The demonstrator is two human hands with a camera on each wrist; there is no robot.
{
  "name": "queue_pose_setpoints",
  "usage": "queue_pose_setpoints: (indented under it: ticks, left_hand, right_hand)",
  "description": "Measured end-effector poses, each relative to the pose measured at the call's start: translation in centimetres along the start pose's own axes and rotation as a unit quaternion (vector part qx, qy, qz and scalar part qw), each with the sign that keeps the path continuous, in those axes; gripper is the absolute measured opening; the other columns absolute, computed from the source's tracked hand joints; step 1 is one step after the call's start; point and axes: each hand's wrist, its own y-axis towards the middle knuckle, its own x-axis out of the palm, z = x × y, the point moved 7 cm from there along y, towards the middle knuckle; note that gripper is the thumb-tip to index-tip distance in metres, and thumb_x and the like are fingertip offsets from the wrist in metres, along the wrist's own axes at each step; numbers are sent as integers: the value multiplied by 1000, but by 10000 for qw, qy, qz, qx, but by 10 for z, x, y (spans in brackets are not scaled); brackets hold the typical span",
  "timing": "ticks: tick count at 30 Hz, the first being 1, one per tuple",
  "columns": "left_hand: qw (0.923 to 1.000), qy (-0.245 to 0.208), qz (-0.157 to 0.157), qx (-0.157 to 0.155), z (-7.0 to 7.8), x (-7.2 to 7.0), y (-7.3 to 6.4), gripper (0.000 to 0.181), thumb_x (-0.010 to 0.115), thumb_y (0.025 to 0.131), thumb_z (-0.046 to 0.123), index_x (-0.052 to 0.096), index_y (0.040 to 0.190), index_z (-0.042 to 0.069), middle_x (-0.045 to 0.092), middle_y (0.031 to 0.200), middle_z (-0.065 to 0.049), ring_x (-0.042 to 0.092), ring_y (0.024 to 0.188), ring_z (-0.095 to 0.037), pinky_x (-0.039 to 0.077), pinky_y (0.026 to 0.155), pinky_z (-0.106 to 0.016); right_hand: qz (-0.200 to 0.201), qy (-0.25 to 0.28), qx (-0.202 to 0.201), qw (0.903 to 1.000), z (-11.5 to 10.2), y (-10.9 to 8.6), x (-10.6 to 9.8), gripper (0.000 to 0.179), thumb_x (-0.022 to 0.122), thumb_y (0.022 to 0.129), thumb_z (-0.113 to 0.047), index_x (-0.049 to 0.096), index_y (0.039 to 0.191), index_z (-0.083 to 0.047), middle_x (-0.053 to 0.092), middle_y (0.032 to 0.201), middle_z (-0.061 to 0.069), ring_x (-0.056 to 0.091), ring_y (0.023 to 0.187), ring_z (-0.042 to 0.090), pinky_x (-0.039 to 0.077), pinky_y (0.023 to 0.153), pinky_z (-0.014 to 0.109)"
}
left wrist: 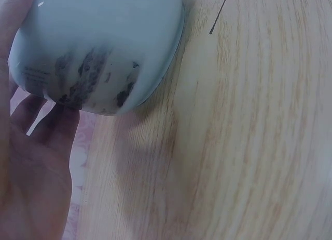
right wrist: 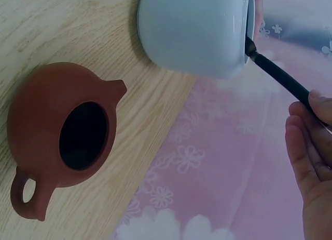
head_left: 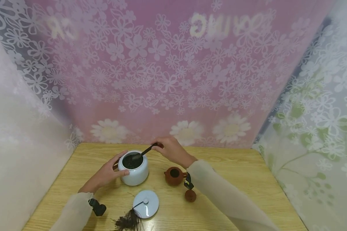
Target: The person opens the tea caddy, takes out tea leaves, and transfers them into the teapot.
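Observation:
My left hand point(head_left: 107, 174) grips the side of a pale glazed tea jar point(head_left: 138, 178), its thumb at the front and fingers behind. Dark loose leaves point(head_left: 130, 163) show inside the jar's round mouth. A dark-handled tea scoop point(right wrist: 282, 76) is pinched between thumb and fingers of my right hand point(head_left: 174, 152), and its head dips into the jar. To the jar's right stands a lidless brown clay teapot point(head_left: 173, 183), its spout pointing toward the jar and its inside dark. My right forearm passes over the teapot's handle side in the head view.
The jar's pale round lid point(head_left: 151, 208) lies nearer me, with a dark tassel point(head_left: 128, 220) tied to its knob. A small brown teapot lid point(head_left: 190, 195) rests by my right sleeve. A pink flowered curtain point(head_left: 162, 80) hangs behind the wooden table point(head_left: 228, 211).

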Motion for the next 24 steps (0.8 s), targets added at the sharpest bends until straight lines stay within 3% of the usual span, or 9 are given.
queue_pose_setpoints:
  ticks: [6, 14, 19, 24]
  left_hand:
    - [10000, 8, -15, 34, 1, -1, 0, 98, 84, 98, 42, 26, 175, 28, 26, 180, -17, 32, 162, -51, 39, 125, -69]
    - [9999, -111, -53, 22, 0, 0, 1, 97, 84, 98, 39, 26, 175, 31, 25, 180, -18, 31, 162, -51, 37, 125, -71]
    - [9999, -98, -71, 33, 0, 1, 0, 97, 84, 99, 40, 25, 175, 30, 25, 180, -18, 32, 162, -51, 39, 125, -70]
    - [9999, -111, -90, 61, 2, 1, 0, 96, 82, 100, 40, 24, 175, 31, 24, 180, -17, 30, 163, -51, 39, 125, -69]
  right_hand:
    - [-257, -310, -151, 9991, -9, 5, 12, 20, 75, 106, -19, 81, 123, -11, 82, 104, 3, 71, 85, 7, 57, 74, 20]
    - [-473, -707, -242, 9961, -14, 10, 29, 20, 75, 105, -22, 83, 122, -14, 83, 113, 1, 73, 90, 6, 58, 78, 17]
    - [-548, -616, -215, 9964, -15, 12, 42, 20, 75, 106, -20, 83, 122, -11, 83, 114, 2, 73, 91, 6, 57, 78, 15]
    - [-418, -193, -143, 9988, -15, 9, 50, 20, 75, 105, -16, 83, 121, -6, 83, 114, 5, 73, 92, 9, 57, 78, 16]
